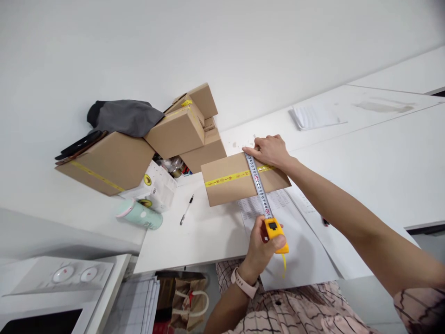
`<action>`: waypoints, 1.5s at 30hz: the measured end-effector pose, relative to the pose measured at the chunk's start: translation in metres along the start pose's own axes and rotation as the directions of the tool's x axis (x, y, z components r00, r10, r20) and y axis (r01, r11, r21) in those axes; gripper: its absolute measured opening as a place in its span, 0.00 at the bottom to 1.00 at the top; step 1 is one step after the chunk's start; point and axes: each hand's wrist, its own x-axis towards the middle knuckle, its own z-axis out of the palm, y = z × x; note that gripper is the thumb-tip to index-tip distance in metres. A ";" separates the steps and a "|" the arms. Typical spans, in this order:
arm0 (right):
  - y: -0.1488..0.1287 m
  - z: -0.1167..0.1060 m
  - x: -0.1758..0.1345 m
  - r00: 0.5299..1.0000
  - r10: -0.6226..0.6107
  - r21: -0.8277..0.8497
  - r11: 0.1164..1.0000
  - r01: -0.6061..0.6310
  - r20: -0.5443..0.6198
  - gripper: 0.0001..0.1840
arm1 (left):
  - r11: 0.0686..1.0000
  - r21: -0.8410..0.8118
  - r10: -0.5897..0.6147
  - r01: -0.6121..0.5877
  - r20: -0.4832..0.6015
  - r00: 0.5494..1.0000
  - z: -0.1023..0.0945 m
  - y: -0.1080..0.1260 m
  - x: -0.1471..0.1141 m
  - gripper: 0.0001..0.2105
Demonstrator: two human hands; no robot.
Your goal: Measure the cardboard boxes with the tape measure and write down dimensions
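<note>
"White desk (208, 241); and the box (225, 191)?"

"On or just above it, partly covering printed papers (249, 209). Stiff cardboard, probably light; best taken by opposite edges."

"Hands?"

"Left hand (256, 253) wrapped around a chunky yellow tape measure (278, 232); right hand (271, 150) pinning the thin steel blade (259, 188) at the box's far edge."

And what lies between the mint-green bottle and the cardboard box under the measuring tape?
A pen, on the white table between the bottle and the box; the head view shows it.

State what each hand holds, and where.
Left hand: tape measure, by its yellow case. Right hand: touches the blade's end; pinched or pressed, can't tell.
</note>
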 end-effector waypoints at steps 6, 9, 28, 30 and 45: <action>-0.005 -0.007 -0.003 0.996 0.057 0.008 0.998 -0.058 0.067 0.32 | 1.000 -0.015 -0.008 0.008 0.018 1.000 0.001 -0.004 0.003 0.31; -0.005 -0.008 -0.004 0.993 0.093 0.002 0.996 -0.093 0.079 0.33 | 1.000 -0.009 -0.012 0.012 0.027 1.000 0.001 -0.001 0.003 0.32; 0.001 0.016 -0.167 0.965 -0.075 0.083 0.992 0.098 -0.253 0.20 | 0.937 0.341 0.176 -0.082 -0.254 0.951 -0.046 -0.032 -0.050 0.33; 0.003 0.025 -0.175 0.964 -0.090 0.097 0.988 0.118 -0.250 0.18 | 0.933 0.355 0.148 -0.062 -0.221 0.964 -0.043 -0.039 -0.051 0.33; -0.008 -0.043 -0.149 0.992 0.127 0.886 0.460 -0.059 0.000 0.25 | 0.764 0.644 0.036 -0.036 0.014 0.999 -0.040 -0.033 -0.054 0.34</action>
